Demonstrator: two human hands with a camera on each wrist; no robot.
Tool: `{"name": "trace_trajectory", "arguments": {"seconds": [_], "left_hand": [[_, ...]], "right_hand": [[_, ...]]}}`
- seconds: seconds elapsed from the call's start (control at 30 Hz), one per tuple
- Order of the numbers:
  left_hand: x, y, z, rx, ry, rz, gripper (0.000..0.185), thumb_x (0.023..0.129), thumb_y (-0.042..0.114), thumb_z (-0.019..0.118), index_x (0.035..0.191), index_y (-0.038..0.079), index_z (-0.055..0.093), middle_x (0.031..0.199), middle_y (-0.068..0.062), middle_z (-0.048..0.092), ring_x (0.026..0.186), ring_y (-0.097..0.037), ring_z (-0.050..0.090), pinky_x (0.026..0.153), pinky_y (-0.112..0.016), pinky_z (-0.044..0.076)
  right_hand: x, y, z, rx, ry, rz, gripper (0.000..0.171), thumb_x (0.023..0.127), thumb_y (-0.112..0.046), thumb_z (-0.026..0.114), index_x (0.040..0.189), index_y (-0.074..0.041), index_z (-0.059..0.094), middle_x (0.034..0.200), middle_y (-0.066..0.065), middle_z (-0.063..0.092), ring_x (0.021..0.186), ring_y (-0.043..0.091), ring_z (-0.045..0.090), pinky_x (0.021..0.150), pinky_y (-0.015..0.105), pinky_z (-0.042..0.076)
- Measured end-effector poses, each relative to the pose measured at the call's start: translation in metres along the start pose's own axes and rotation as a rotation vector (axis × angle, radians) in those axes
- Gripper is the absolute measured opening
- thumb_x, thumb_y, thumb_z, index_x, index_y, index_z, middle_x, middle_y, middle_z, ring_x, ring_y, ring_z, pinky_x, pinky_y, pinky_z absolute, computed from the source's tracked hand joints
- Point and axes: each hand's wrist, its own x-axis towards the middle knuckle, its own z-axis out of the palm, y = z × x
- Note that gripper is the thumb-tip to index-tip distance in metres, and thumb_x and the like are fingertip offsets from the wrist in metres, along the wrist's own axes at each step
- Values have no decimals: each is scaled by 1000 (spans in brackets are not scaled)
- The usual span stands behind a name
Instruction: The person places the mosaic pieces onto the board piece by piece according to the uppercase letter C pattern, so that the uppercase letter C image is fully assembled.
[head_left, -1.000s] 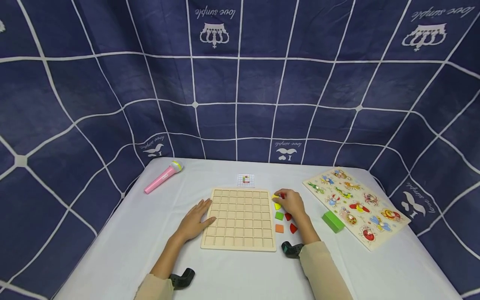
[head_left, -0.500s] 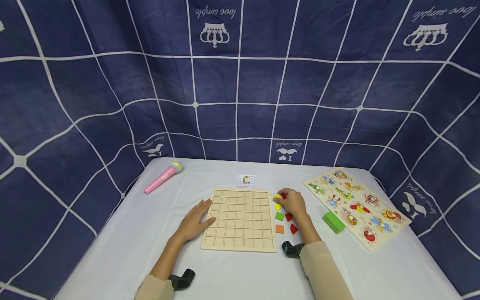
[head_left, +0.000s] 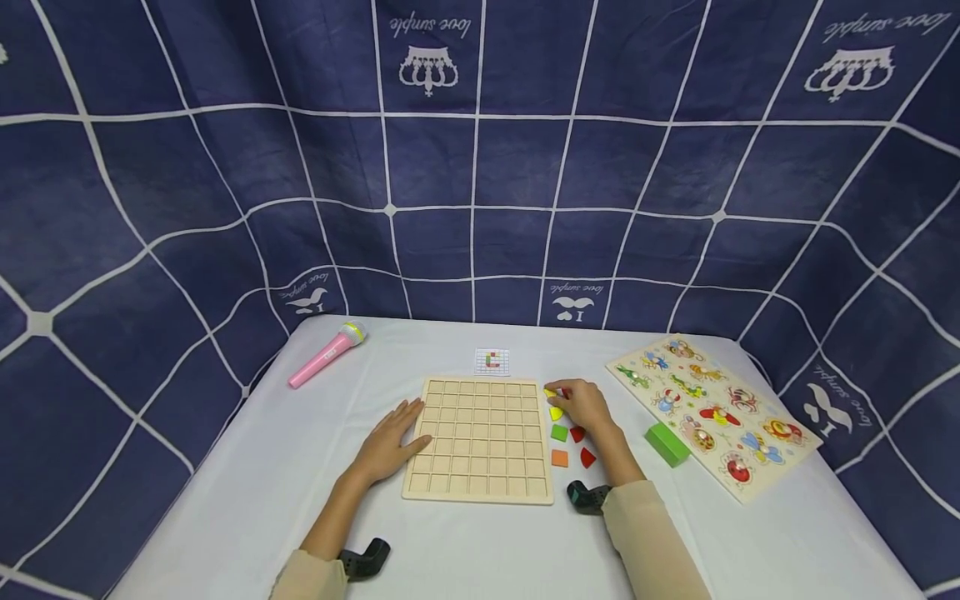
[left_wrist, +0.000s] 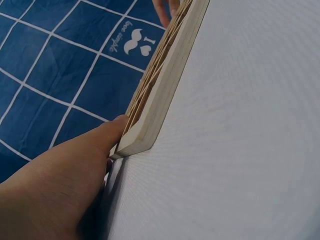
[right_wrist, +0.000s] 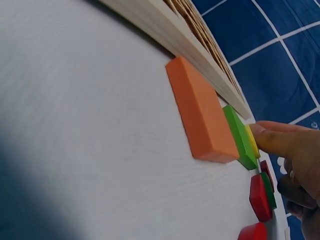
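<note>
Fingertips of the right hand (head_left: pixel 587 406) are down at the far yellow tile (head_left: pixel 551 392), just off the far right corner of the gridded board (head_left: pixel 477 442)! Thumb and forefinger sit close together, a narrow grip, but pinched or merely touching? Cannot tell from these angles. And the line that matters: board to the left of that grip, tile between the two, right hand clearly the nearer. The tile's long axis, if it has one, is lost under the fingers. Across the way, the left hand (head_left: pixel 388 440) rests with fingers straight along the board's left edge, thumb over the rim, spread wide.

Now the count, and what a colourful line-up! Yellow tiles (head_left: pixel 556 413), two; orange tile (head_left: pixel 559 458), one; red tiles (head_left: pixel 587 457), three, one half hidden by the hand; green tiles (head_left: pixel 559 432), two it seems, the second only peeking out in the right wrist view. One board, one picture card (head_left: pixel 492 362) beyond it, towards the far edge of the worktop (head_left: pixel 480 550). One pink microphone (head_left: pixel 326 357) by the far left corner; one green block (head_left: pixel 667 444) just beside one animal puzzle (head_left: pixel 712 417), over at the right edge.
</note>
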Motion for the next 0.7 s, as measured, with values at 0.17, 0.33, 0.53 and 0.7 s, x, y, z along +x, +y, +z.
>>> {"name": "trace_trajectory", "arguments": {"seconds": [0.17, 0.33, 0.53, 0.7], "left_hand": [[0, -1, 0, 1, -1, 0, 70, 89, 44, 57, 143, 6, 32, 148, -11, 29, 138, -28, 18, 111, -46, 13], [1, -2, 1, 4, -1, 5, 70, 89, 44, 56, 143, 7, 33, 148, -10, 30, 138, -28, 18, 111, -46, 13], [1, -2, 0, 10, -11, 3, 70, 89, 45, 55, 143, 7, 32, 148, -10, 29, 138, -28, 18, 112, -45, 13], [0, -2, -1, 13, -25, -6, 70, 90, 45, 55, 144, 8, 31, 148, -9, 28, 138, -28, 17, 112, -44, 12]], "right_hand": [[-1, 0, -3, 14, 21, 40, 32, 80, -23, 73, 110, -12, 69, 109, 14, 65, 80, 23, 54, 68, 35, 44], [-1, -1, -3, 16, 29, 76, 38, 77, -28, 76, 108, -7, 69, 100, 14, 66, 77, 24, 52, 65, 33, 42], [2, -1, -1, 39, 7, 76, 29, 80, -21, 73, 106, -8, 70, 103, 13, 66, 80, 23, 53, 68, 33, 43], [3, 1, 1, 37, 1, 67, 27, 81, -20, 72, 105, -9, 70, 106, 12, 66, 82, 23, 54, 72, 35, 45]]}}
